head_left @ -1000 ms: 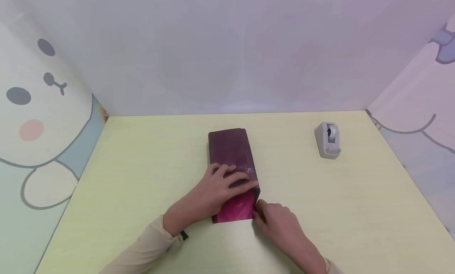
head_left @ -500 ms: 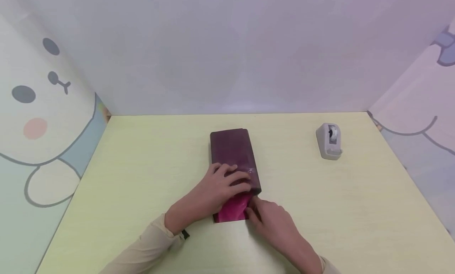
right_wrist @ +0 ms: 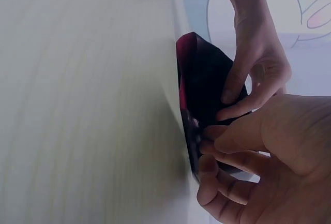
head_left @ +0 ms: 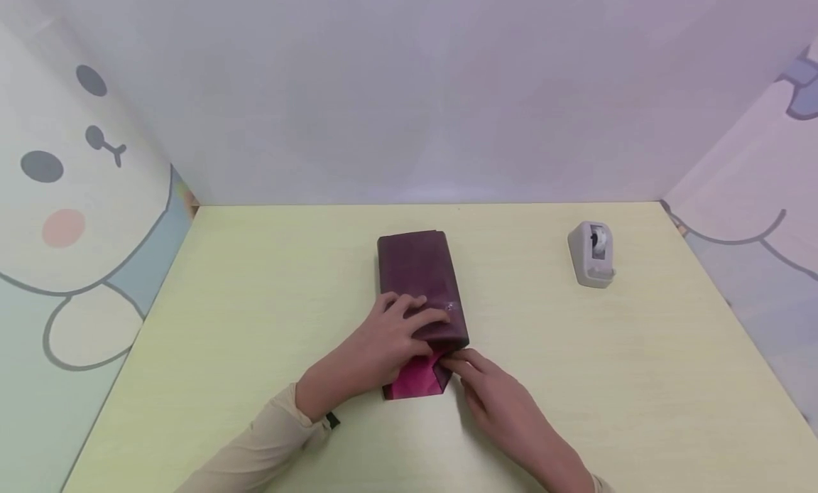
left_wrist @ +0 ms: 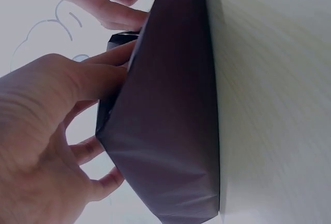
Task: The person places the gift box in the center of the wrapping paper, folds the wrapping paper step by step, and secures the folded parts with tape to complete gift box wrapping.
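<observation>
A box wrapped in dark purple paper lies lengthwise on the table, with a bit of shiny clear tape near its right edge. At its near end a paper flap shows its pink inner side. My left hand rests on the box top with spread, bent fingers, the index finger at the near edge. My right hand presses its fingertips against the folded-in right side of the flap at the near corner. In the right wrist view, the left thumb and a finger touch the dark end of the box.
A grey tape dispenser with a roll of clear tape stands at the back right of the pale table. Walls with cartoon animals enclose the table at the back and sides. A small black object shows at the left cuff.
The right hand has pushed the flap's right side inward, and its fingers now lie straighter on the fold. The left index finger has drawn back from the right edge towards the near edge.
</observation>
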A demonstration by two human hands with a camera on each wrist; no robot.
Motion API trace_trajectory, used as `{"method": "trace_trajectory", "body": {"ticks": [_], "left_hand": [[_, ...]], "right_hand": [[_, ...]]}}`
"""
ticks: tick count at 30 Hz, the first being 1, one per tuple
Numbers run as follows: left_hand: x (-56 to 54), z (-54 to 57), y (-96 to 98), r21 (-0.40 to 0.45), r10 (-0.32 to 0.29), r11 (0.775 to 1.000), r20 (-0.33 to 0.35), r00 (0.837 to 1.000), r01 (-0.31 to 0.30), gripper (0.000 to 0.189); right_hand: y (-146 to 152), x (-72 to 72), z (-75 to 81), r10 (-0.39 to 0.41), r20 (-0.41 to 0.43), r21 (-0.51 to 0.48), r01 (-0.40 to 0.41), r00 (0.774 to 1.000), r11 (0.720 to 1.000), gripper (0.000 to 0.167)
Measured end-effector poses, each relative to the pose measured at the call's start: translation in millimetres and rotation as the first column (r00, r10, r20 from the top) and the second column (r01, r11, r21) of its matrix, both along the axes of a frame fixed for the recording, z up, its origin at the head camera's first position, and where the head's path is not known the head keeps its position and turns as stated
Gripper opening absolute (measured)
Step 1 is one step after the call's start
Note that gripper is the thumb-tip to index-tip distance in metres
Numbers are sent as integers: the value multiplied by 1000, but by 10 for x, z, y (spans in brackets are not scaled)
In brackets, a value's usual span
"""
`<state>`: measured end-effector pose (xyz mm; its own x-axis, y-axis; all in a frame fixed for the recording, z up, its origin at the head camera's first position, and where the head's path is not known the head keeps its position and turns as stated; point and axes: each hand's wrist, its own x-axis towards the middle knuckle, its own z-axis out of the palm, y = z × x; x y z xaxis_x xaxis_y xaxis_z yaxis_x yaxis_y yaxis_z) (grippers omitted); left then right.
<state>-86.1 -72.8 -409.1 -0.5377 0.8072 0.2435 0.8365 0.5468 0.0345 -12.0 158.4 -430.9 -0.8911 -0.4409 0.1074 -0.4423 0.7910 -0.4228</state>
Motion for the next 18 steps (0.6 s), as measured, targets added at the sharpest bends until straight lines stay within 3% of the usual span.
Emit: {"method": "trace_trajectory", "body": {"ticks": [12, 18], "left_hand": [[17, 1, 4, -8, 0, 1000, 10, 1000, 0, 25], [37, -43, 20, -51, 16, 999, 6, 1000, -16, 26]], "right_hand": [[17, 29, -31, 82, -14, 47, -81, 997, 996, 50], [45, 14, -13, 102, 38, 52, -104, 994, 993, 59]]}}
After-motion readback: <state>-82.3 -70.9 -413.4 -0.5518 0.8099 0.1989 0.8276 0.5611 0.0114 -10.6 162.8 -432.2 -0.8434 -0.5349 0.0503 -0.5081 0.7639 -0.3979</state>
